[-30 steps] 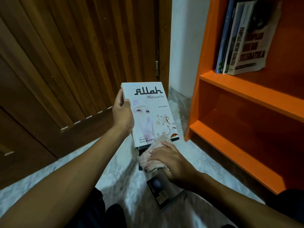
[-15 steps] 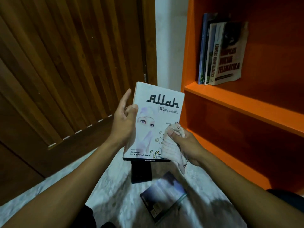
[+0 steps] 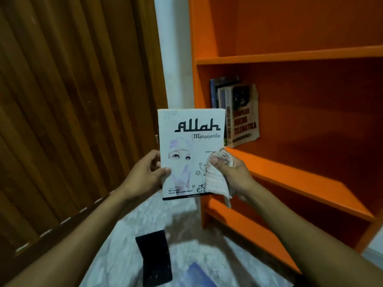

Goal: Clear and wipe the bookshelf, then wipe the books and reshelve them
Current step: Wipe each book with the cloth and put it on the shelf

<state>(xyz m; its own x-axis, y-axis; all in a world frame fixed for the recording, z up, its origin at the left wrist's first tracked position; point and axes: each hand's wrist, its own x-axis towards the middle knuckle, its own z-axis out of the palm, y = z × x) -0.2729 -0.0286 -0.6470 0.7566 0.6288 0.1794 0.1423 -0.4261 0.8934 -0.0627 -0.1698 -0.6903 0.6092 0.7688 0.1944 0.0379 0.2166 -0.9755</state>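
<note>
The left hand (image 3: 145, 175) is pinching the white paperback (image 3: 191, 154) at its left edge, upright, just in front of the orange shelf (image 3: 290, 177); right hand (image 3: 234, 172) is pinching the cloth (image 3: 215, 179) vs. the cover's lower right; book's prob. light, a bit bendy, smooth-covered, so holding near the spine edge is looking safest.

I see my left hand (image 3: 148, 175) gripping the white book (image 3: 191, 154), right hand (image 3: 235, 175) pressing a cloth (image 3: 215, 179) against its cover, orange bookshelf (image 3: 290, 55) just beyond
</note>
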